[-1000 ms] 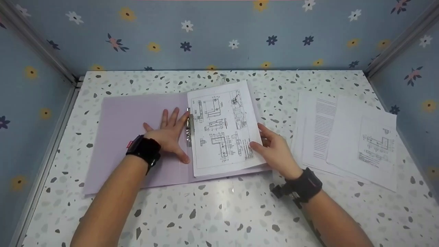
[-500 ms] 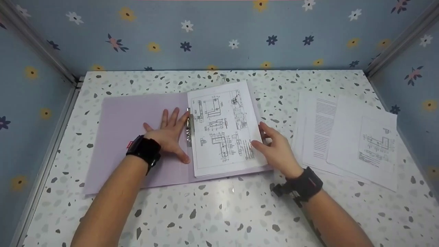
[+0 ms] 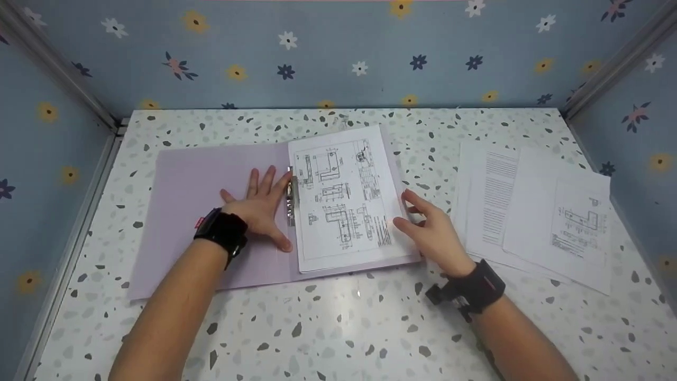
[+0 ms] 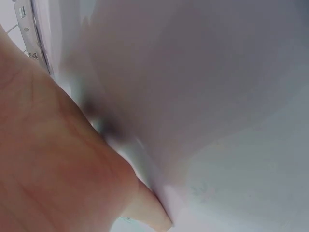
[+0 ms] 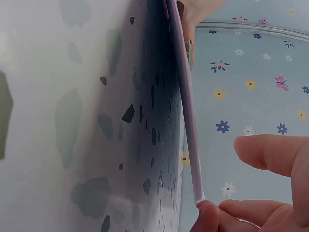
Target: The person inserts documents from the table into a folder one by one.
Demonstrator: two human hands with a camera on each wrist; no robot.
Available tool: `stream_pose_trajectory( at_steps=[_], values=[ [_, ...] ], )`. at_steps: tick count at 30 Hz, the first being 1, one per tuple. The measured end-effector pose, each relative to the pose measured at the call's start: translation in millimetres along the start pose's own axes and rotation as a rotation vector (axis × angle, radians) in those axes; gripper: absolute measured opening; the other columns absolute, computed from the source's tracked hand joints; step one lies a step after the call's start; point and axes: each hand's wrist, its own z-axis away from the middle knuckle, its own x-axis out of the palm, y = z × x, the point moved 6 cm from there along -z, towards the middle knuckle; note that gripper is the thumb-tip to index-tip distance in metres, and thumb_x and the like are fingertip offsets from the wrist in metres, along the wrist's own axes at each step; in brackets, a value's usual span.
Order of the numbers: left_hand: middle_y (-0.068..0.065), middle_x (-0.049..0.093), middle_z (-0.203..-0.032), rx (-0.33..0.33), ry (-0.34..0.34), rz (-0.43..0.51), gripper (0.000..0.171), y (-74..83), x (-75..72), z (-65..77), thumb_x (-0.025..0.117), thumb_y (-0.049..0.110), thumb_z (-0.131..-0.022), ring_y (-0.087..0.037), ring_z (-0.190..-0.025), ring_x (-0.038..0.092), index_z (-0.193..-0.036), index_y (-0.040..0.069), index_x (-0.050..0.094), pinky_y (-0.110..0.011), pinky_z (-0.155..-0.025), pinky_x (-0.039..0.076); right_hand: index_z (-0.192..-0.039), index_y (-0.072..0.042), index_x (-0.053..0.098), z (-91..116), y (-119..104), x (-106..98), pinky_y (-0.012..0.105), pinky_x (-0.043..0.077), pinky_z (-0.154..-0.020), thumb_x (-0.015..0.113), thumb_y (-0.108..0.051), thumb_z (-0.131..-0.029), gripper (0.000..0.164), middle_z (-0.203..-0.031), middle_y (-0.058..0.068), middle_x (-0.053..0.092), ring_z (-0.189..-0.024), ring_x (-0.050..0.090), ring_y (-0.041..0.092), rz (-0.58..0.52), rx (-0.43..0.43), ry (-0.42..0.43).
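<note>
A lilac ring binder (image 3: 195, 185) lies open on the table. Printed sheets with technical drawings (image 3: 346, 198) lie stacked on its right side, along the metal ring mechanism (image 3: 290, 203). My left hand (image 3: 259, 211) rests with spread fingers on the left cover, its fingertips right at the mechanism. At the right edge of the binder is my right hand (image 3: 433, 238). In the right wrist view its fingertips (image 5: 208, 217) touch the cover's edge, while the thumb (image 5: 270, 152) stands apart from it. The left wrist view shows mostly the left palm (image 4: 63, 159) close over the lilac cover.
Several loose printed sheets (image 3: 534, 211) overlap at the right of the speckled table (image 3: 328, 328). Flower-patterned panels (image 3: 338, 53) enclose the back and both sides. Each wrist wears a black strap; the right one (image 3: 476, 288) carries a small camera mount.
The lower right corner of the sheets, lifted a second ago, has come down flat on the binder. My right hand has shifted slightly right, its thumb off the paper. My left hand stays put.
</note>
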Motion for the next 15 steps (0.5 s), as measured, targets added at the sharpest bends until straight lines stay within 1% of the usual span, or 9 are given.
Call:
stream_pose_trajectory(
  at_steps=[4,8,11,13,15],
  values=[
    [-0.007,-0.032,-0.161,-0.001,0.005,0.000,0.162,-0.4,0.2,0.2,0.086,0.076,-0.038,-0.039,-0.142,-0.033,-0.154,0.040,-0.022,-0.089,-0.081,-0.015,-0.151,-0.011,0.044,0.8,2.1,-2.5,0.039,0.047,-0.097,0.071,-0.026,-0.092,0.066,-0.148,-0.001,0.050,-0.123,0.050,0.020,-0.021,0.004,-0.008],
    [-0.007,-0.031,-0.161,0.003,0.005,-0.001,0.162,0.2,0.8,0.0,0.086,0.076,-0.039,-0.040,-0.142,-0.032,-0.154,0.040,-0.022,-0.089,-0.081,-0.015,-0.151,-0.012,0.043,2.3,7.4,-11.2,0.043,0.045,-0.099,0.070,-0.023,-0.093,0.065,-0.149,0.003,0.049,-0.125,0.050,0.024,-0.065,-0.007,-0.001],
    [-0.007,-0.032,-0.161,0.001,0.004,-0.002,0.161,0.5,1.0,0.0,0.086,0.075,-0.039,-0.039,-0.142,-0.032,-0.154,0.040,-0.022,-0.089,-0.081,-0.015,-0.151,-0.013,0.043,5.0,14.7,-24.4,0.046,0.042,-0.102,0.068,-0.022,-0.095,0.063,-0.151,0.007,0.047,-0.127,0.050,0.027,-0.091,-0.009,0.016],
    [-0.007,-0.032,-0.161,-0.001,0.006,-0.005,0.161,0.4,0.9,-0.2,0.086,0.076,-0.039,-0.039,-0.142,-0.032,-0.154,0.040,-0.022,-0.088,-0.081,-0.015,-0.152,-0.014,0.042,8.1,20.8,-37.2,0.045,0.043,-0.103,0.067,-0.026,-0.096,0.062,-0.151,0.007,0.046,-0.128,0.051,0.027,-0.081,-0.001,0.030],
    [-0.007,-0.031,-0.161,-0.003,0.011,-0.006,0.161,0.3,0.6,-0.7,0.086,0.076,-0.039,-0.039,-0.143,-0.032,-0.154,0.040,-0.022,-0.089,-0.082,-0.015,-0.152,-0.014,0.041,12.0,28.1,-54.2,0.042,0.043,-0.102,0.066,-0.032,-0.097,0.063,-0.150,0.007,0.047,-0.127,0.051,0.026,-0.048,0.012,0.051]
  ],
)
